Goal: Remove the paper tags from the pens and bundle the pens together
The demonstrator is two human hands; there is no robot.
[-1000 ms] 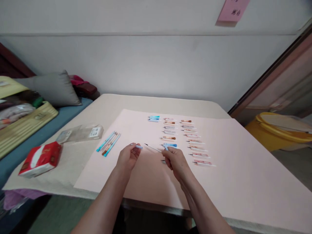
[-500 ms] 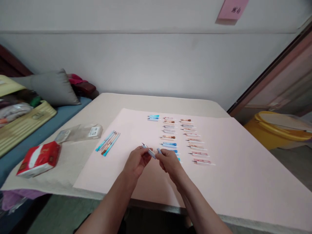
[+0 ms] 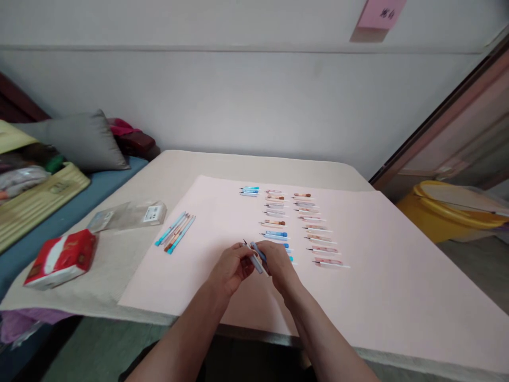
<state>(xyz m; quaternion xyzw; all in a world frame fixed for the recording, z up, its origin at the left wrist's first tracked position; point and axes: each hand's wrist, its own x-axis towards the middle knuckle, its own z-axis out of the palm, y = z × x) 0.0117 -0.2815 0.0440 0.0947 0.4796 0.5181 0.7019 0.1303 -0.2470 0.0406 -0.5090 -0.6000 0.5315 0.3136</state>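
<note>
2 grips over the pink paper (image 3: 358, 307): my left fingers (image 3: 239, 252) clamp a pale tube (image 3: 255, 263), right fingers (image 3: 271, 251) a blue piece (image 3: 259, 251); align gently.

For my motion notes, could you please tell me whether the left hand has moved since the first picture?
Yes: the left hand has moved right, farther from the red pack and closer to the right hand.

Wall (image 3: 238, 106) brightest mid-frame; floor (image 3: 95, 350) dim; edges stretched, soft.
</note>
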